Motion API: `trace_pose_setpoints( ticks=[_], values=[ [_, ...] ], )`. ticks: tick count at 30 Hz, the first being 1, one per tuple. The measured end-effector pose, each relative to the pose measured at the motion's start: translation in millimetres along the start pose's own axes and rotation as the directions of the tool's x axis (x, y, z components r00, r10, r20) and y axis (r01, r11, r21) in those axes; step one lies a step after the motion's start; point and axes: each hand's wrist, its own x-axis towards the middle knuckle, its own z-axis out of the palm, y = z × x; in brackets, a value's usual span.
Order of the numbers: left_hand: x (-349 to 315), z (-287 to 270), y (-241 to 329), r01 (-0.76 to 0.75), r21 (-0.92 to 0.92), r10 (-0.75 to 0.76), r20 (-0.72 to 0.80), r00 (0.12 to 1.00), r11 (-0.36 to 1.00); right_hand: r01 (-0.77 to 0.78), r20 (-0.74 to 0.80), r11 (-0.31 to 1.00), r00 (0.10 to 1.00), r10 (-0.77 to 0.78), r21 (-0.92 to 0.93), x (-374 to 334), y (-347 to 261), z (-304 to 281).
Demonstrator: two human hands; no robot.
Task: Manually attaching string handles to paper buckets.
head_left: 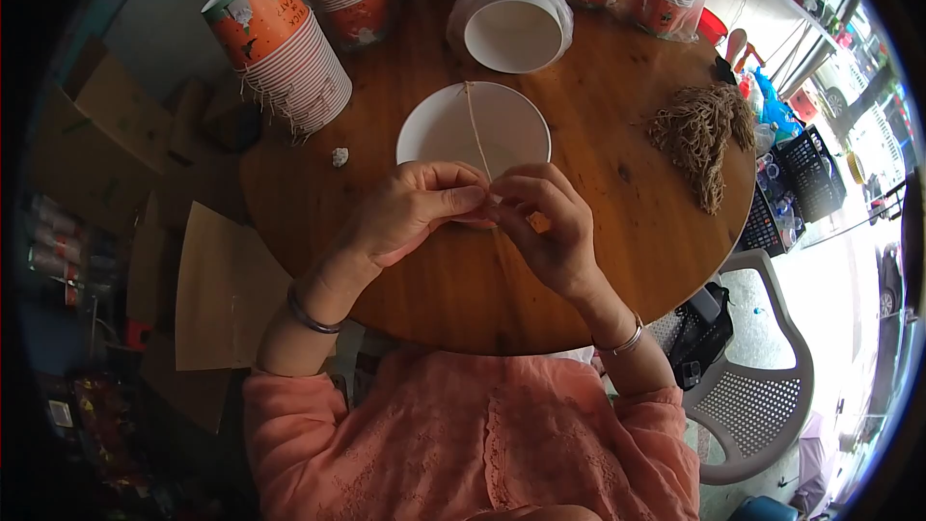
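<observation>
A white-lined paper bucket [424, 130] stands on the table in front of me, its mouth facing up toward me. A length of thin twine [476, 130] runs across its opening from the far rim to the near rim. At the near rim, my left hand [420, 207] pinches the end of the twine between thumb and fingers. My right hand [552, 227] meets it there, fingertips closed on the same twine end. The fingers hide the exact join and most of the bucket's near side.
A stack of orange printed buckets [294, 63] with twine hanging from it leans at the left. Plastic-wrapped bucket stacks [511, 14] line the far edge. Loose twine [702, 140] lies at right, and a small white scrap [340, 156] at left. A grey chair [748, 396] stands right of me.
</observation>
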Motion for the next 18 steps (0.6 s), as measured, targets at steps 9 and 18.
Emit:
trace_pose_setpoints(
  ticks=[9, 18],
  values=[
    [1, 9, -6, -0.246, 0.589, 0.340, -0.054, 0.939, 0.770, 0.076, -0.061, 0.994, 0.995, -0.082, -0.083, 10, 10, -3],
    [-10, 17, -17, -0.354, 0.787, 0.527, 0.043, 0.849, 0.505, -0.004, -0.070, 0.994, 0.998, -0.004, -0.113, 23, 13, -7]
  ],
)
